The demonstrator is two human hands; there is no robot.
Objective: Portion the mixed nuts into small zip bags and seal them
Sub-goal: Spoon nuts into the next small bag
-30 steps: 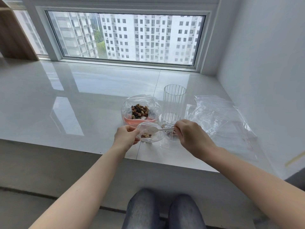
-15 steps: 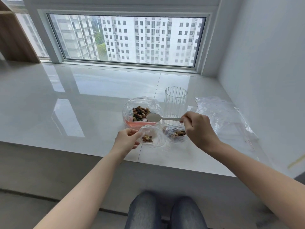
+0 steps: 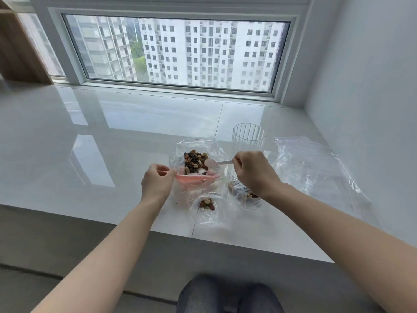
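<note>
Released since earlier: small zip bag (image 3: 206,205), nearest, now lying unheld. Beyond it, left hand (image 3: 157,182) pinching big bag (image 3: 196,175) at its left rim; right hand (image 3: 253,171) gripping spoon (image 3: 217,163), handle crosswise, bowl over mixed nuts (image 3: 194,159).

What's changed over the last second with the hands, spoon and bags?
The left hand let go of the small zip bag, which now lies on the sill, and took hold of the big nut bag's pink rim. The right hand carried the spoon from the small bag back over the mixed nuts. The ribbed glass, the second portion and the empty bags stayed put.
</note>
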